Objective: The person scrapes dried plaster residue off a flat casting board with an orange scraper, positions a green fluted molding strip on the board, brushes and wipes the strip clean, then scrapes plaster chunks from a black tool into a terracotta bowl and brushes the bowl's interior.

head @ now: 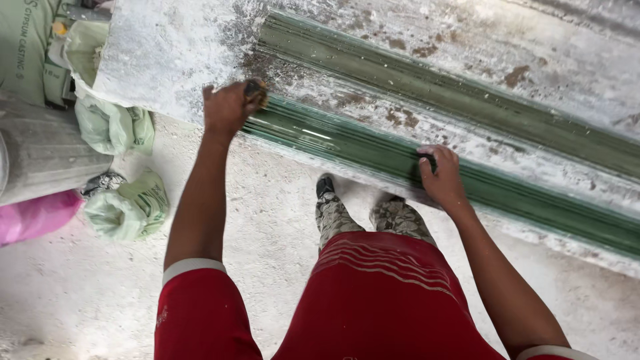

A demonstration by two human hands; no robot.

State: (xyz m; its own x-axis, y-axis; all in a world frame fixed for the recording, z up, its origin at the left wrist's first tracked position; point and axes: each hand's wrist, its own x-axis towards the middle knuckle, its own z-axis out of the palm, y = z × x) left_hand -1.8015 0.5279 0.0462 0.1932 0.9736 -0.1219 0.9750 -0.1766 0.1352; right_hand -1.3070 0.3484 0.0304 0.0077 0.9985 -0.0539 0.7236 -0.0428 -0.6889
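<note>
Red shirt with white-cuffed sleeves (192, 265), red striped shorts (380, 293), dusty patterned leggings (333, 217)

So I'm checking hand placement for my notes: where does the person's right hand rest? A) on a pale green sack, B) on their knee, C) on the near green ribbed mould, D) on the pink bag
C: the right hand lies on the near green ribbed mould, fingers over a small dark object.
</note>
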